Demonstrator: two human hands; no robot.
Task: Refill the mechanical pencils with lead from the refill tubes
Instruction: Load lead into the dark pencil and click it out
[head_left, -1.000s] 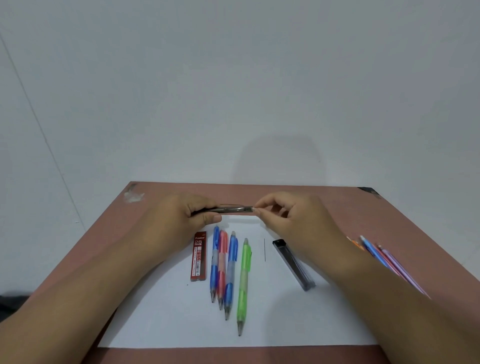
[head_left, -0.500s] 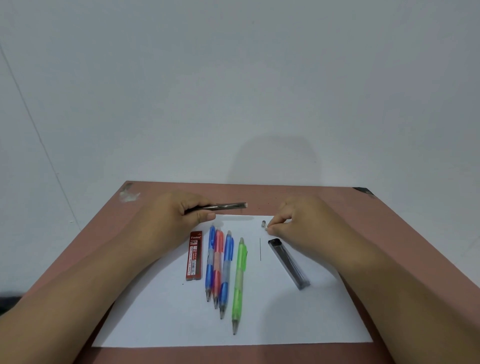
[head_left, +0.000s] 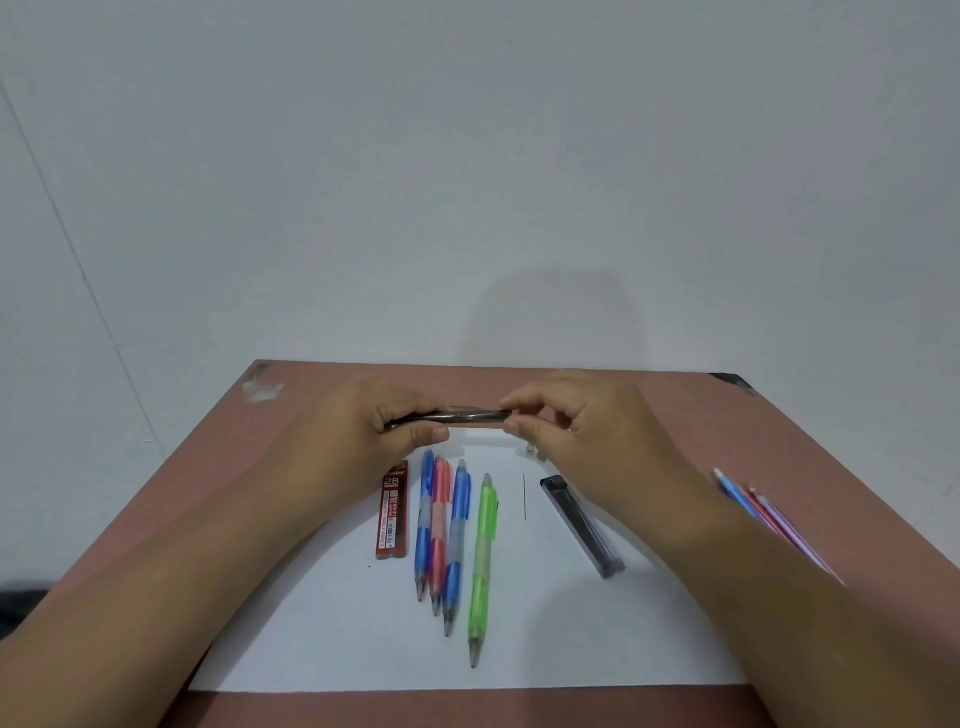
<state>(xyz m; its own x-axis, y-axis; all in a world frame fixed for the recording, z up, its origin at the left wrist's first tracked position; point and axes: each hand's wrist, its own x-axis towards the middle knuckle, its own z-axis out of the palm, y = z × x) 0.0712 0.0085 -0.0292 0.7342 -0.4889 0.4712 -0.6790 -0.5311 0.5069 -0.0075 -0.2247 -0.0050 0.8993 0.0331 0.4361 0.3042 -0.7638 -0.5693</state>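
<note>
left hand (head_left: 363, 441) curls round a dark pencil (head_left: 457, 415) and holds it flat above the table (head_left: 208, 493). below on white paper (head_left: 337, 623) lie a red lead box (head_left: 393, 512), two blue pencils with a red pencil (head_left: 439, 530) between them, a green pencil (head_left: 483, 561), one thin lead (head_left: 524, 496) and a dark lead tube (head_left: 581, 525). right hand (head_left: 587, 436) pinches the dark pencil's end. more pencils (head_left: 763, 512) lie far right.

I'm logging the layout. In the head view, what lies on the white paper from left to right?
Red lead box → blue pencil → red pencil → second blue pencil → green pencil → loose lead → grey refill tube.
</note>
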